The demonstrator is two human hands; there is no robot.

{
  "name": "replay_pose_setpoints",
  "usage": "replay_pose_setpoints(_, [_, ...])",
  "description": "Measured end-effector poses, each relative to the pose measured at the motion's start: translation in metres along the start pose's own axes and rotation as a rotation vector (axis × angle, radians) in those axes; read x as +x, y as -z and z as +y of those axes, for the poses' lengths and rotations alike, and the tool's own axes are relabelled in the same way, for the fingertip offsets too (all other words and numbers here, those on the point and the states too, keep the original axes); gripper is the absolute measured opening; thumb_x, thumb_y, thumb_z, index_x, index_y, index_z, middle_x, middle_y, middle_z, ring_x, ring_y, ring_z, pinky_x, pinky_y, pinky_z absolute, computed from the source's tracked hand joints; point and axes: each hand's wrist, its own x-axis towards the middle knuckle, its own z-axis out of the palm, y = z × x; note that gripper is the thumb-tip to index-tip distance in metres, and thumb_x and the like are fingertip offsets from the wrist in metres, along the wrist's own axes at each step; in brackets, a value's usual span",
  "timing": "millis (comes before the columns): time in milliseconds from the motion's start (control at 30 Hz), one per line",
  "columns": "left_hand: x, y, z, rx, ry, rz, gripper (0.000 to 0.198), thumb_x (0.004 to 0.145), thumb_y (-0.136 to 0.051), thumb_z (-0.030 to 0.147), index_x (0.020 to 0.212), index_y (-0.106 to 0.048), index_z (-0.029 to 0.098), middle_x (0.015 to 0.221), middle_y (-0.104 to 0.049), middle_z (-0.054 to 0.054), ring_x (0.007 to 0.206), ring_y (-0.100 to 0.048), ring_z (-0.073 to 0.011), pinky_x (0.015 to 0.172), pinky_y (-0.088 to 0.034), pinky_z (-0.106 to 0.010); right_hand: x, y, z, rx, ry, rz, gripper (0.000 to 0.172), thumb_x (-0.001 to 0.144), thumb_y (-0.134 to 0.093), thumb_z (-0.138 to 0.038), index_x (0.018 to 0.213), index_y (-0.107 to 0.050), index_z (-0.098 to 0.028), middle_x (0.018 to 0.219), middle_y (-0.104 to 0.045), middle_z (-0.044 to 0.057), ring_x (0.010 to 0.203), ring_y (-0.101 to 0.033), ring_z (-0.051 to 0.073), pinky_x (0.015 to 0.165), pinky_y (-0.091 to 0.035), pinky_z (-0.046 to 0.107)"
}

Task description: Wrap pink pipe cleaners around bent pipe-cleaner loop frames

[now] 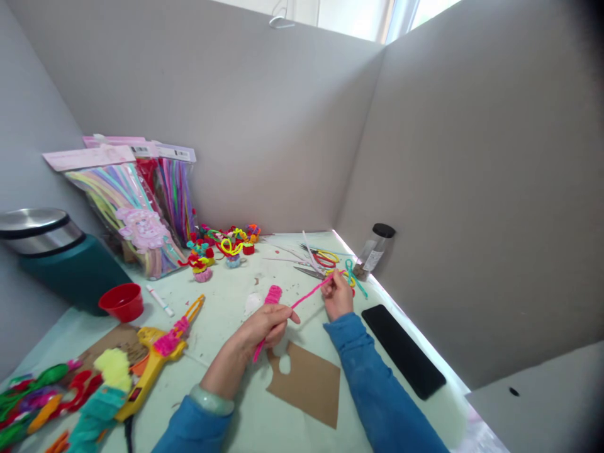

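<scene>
A bright pink pipe cleaner (pixel 307 294) runs taut between my two hands above the table. My left hand (pixel 267 325) pinches it near one end, and a short tail sticks out below the fingers. The fingers of my right hand (pixel 336 296) are closed on its other end, up and to the right. Just behind my left hand is a flat pink piece of wound pipe cleaner (pixel 273 294), partly covered by the hand. Below the hands lies a brown cardboard sheet (pixel 311 384) with rounded cut-outs.
Scissors (pixel 309 272) lie beyond my right hand, near a black-lidded jar (pixel 375 251). A black flat slab (pixel 403 352) is at right. On the left are a yellow glue gun (pixel 151 377), red cup (pixel 123 303), teal bottle (pixel 66 264) and pipe-cleaner packs (pixel 132 201). Grey panels surround the table.
</scene>
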Motion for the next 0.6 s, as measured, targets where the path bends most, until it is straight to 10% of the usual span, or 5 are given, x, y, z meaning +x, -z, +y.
replay_pose_setpoints(267, [0.004,0.001,-0.005,-0.005,-0.024,0.071,0.032,0.076,-0.053,0.045,0.079,-0.058,0.013,0.029,-0.027,0.011,0.024,-0.016,-0.0032,0.028,-0.014,-0.017,-0.022,-0.018,0.003,-0.137,-0.156,-0.257,0.035,0.076,-0.057,-0.048,0.093,-0.06,-0.018,0.08,-0.064,0.005,0.051,-0.051,0.01,0.042,-0.037,0.021])
replay_pose_setpoints(600, [0.004,-0.003,-0.006,0.1,-0.008,0.058,0.038,0.076,-0.052,0.048,0.079,-0.061,0.012,0.029,-0.028,0.01,0.025,-0.015,-0.003,0.03,-0.012,-0.017,-0.026,-0.018,0.003,-0.177,-0.068,-0.247,0.035,0.079,-0.053,-0.047,0.06,-0.053,-0.017,0.054,-0.051,-0.002,0.04,-0.039,0.007,0.038,-0.027,0.02])
